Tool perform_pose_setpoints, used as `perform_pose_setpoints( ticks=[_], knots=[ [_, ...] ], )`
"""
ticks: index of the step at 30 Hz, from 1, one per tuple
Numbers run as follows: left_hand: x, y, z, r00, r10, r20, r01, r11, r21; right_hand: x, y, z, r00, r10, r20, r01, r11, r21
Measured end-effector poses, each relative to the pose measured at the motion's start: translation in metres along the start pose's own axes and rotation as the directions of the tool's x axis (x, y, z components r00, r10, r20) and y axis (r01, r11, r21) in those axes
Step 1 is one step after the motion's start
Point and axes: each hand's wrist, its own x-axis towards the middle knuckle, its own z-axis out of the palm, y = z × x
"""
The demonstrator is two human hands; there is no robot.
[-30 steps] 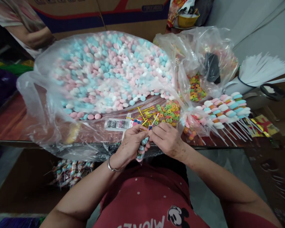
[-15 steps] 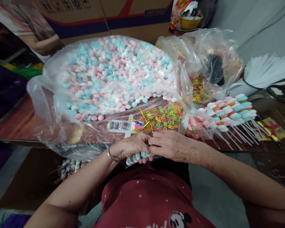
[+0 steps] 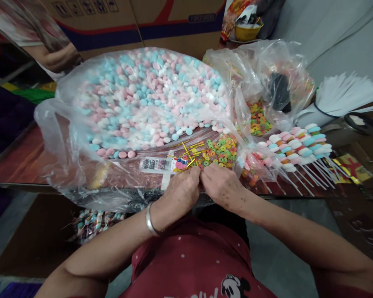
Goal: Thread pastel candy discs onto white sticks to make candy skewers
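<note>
My left hand [image 3: 184, 188] and my right hand [image 3: 222, 184] meet knuckle to knuckle at the table's front edge. Both are closed, and whatever they grip is hidden behind the fingers. Just beyond them lie loose gold twist ties [image 3: 188, 151] and a spread of ring-shaped gummies [image 3: 220, 150] in green, yellow and orange. A printed clear wrapper [image 3: 157, 164] rests flat to the left of the ties. On the right, marshmallow skewers [image 3: 298, 145] with white sticks lie in a stack.
A large clear bag of pink, blue and white marshmallows [image 3: 149, 99] covers much of the table. White sticks [image 3: 345, 95] stand in a mug [image 3: 317, 116]. Below left, an open carton [image 3: 34, 236] holds wrapped sweets [image 3: 95, 223]. Another person's arm [image 3: 54, 58] shows behind, beside a big carton [image 3: 112, 39].
Both hands have turned over and drawn into fists side by side. The wrapped marshmallow skewer that showed under my left hand is now out of sight.
</note>
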Motion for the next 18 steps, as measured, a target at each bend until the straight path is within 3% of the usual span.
perform_pose_setpoints(
  ticks=[1, 2, 4, 5, 7, 9, 11, 13, 14, 16, 18],
  knots=[
    [-0.002, 0.001, 0.003, 0.979, 0.095, -0.181, -0.082, 0.993, 0.08, 0.003, 0.003, 0.004, 0.992, 0.116, -0.048, -0.115, 0.993, 0.014],
    [-0.003, 0.003, 0.006, 0.928, 0.179, -0.326, -0.142, 0.981, 0.132, 0.008, 0.006, 0.006, 0.968, 0.236, -0.09, -0.23, 0.97, 0.074],
    [-0.005, 0.004, 0.008, 0.841, 0.262, -0.473, -0.235, 0.965, 0.117, 0.019, 0.009, 0.006, 0.885, 0.449, -0.123, -0.399, 0.868, 0.297],
    [-0.006, 0.004, 0.007, 0.843, 0.237, -0.484, -0.253, 0.967, 0.032, 0.024, 0.009, 0.003, 0.844, 0.523, -0.118, -0.435, 0.797, 0.42],
    [-0.005, 0.003, 0.001, 0.915, 0.078, -0.396, -0.204, 0.936, -0.287, 0.034, 0.002, -0.003, 0.795, 0.595, -0.119, -0.421, 0.682, 0.599],
    [-0.002, 0.001, -0.011, 0.958, -0.098, -0.269, -0.088, 0.792, -0.604, 0.041, -0.01, -0.008, 0.799, 0.58, -0.157, -0.349, 0.662, 0.663],
    [0.002, -0.002, -0.028, 0.948, -0.15, -0.282, -0.101, 0.698, -0.709, 0.045, -0.02, -0.009, 0.829, 0.527, -0.19, -0.28, 0.684, 0.674],
    [0.004, -0.006, -0.045, 0.909, -0.189, -0.371, -0.232, 0.508, -0.829, 0.047, -0.024, -0.007, 0.841, 0.512, -0.175, -0.265, 0.671, 0.692],
    [0.004, -0.008, -0.052, 0.917, -0.182, -0.355, -0.241, 0.456, -0.857, 0.048, -0.024, -0.007, 0.837, 0.523, -0.162, -0.275, 0.657, 0.702],
    [0.002, -0.014, -0.06, 0.93, -0.154, -0.334, -0.235, 0.451, -0.861, 0.05, -0.021, -0.005, 0.822, 0.549, -0.151, -0.298, 0.641, 0.707],
    [-0.003, -0.019, -0.057, 0.967, -0.17, -0.188, -0.064, 0.552, -0.831, 0.052, -0.022, -0.004, 0.818, 0.551, -0.164, -0.297, 0.649, 0.7]
  ],
)
